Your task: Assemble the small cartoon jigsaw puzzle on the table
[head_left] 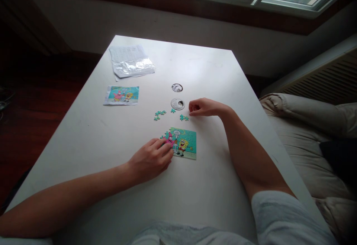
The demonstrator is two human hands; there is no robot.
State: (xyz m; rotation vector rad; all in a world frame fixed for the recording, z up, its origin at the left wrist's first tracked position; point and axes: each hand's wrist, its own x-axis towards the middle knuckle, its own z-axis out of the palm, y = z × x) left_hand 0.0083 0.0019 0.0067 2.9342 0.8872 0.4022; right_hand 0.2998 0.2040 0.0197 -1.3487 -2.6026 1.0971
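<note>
A partly assembled jigsaw puzzle (189, 135) of cartoon figures on a teal ground lies on the white table (111, 137). Its right side has straight edges; the upper left is jagged. My left hand (152, 159) rests with curled fingers on its lower left part, covering that corner. Beyond the puzzle, my right hand (205, 107) is held with fingers curled in; anything between the fingertips is hidden. Close to it lie two teal puzzle pieces (184, 117). A single piece (173, 110) sits by the nearer round metal disc, and several more pieces (159, 114) lie to the left.
A picture card (124, 95) with the same cartoon scene lies at the left. Behind it are papers in a clear plastic sleeve (134, 63). Two round metal fittings (177, 87) are set in the tabletop. A beige padded seat (304, 133) stands to the right, below a window.
</note>
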